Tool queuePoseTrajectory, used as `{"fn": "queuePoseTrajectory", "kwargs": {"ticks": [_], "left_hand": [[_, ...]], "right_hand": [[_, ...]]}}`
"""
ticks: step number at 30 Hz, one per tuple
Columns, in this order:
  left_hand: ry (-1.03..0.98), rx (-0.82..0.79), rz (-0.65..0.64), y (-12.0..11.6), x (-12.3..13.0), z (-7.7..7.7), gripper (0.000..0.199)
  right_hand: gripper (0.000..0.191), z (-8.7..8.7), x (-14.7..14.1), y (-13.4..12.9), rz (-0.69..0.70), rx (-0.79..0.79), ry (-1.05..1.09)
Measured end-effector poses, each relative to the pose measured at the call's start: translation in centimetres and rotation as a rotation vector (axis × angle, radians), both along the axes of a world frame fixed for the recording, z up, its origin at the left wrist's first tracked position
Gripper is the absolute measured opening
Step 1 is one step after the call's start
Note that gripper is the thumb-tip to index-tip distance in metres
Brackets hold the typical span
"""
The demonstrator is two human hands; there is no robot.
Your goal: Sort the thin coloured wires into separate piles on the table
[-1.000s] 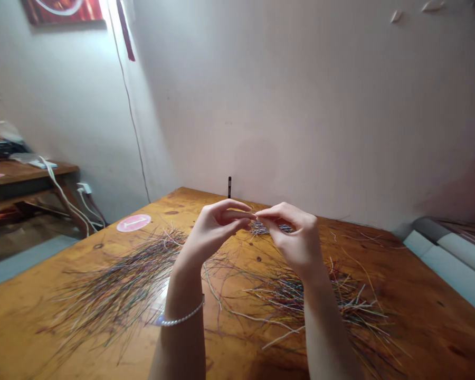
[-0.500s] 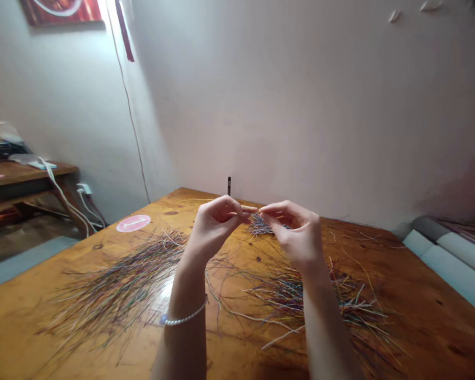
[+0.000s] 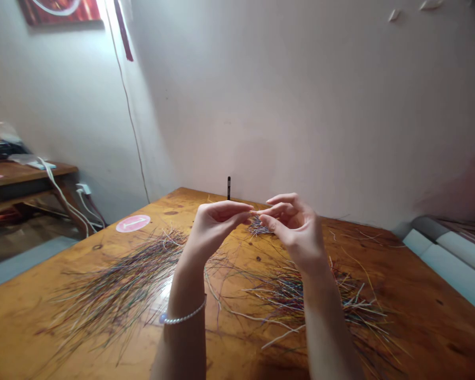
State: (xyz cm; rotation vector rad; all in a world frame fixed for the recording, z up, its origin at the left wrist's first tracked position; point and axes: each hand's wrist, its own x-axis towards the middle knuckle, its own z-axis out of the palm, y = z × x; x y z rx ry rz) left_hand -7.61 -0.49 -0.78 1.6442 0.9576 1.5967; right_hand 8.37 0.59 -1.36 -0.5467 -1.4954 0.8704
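My left hand [image 3: 217, 227] and my right hand [image 3: 295, 227] are raised above the wooden table, their fingertips meeting near the middle. Anything pinched there is too thin to make out. Below and just past the fingertips lies a small bunch of coloured wire strands [image 3: 258, 227]. A wide spread of thin multicoloured wires [image 3: 119, 290] lies under and left of my left forearm. A second, messier pile of wires [image 3: 312, 303] lies under my right forearm. A beaded bracelet [image 3: 182, 319] circles my left wrist.
The orange-brown wooden table [image 3: 427, 301] meets the wall at the back. A thin black upright stick [image 3: 229, 188] stands at the far edge, and a round pink sticker [image 3: 133, 223] marks the left side. A side table [image 3: 19, 174] with white cables stands beyond, left; rolled white material [image 3: 455, 258] lies right.
My right hand has lifted slightly and its fingers have spread more. My left hand has flattened a little, and the fingertips still meet. The wire piles have not visibly moved.
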Motion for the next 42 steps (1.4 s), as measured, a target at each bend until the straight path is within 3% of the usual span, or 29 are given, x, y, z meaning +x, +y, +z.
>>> {"fn": "queuePoseTrajectory", "kwargs": {"ticks": [11,22,35,42], "left_hand": [[0.084,0.042,0.078,0.0,0.0,0.0,0.006],[0.133,0.048,0.059,0.1,-0.7,-0.3,0.007],[0.434,0.049,0.201,0.4,-0.8,-0.6,0.018],[0.519,0.100,0.238,0.8,-1.1,-0.7,0.020]], "right_hand": [[0.017,0.1,-0.2,-0.1,0.015,-0.045,0.043],[0.020,0.1,-0.1,0.1,0.051,-0.085,0.015],[0.013,-0.4,-0.9,0.2,-0.217,0.017,-0.167],[0.010,-0.6,-0.9,0.5,-0.277,0.033,-0.228]]}}
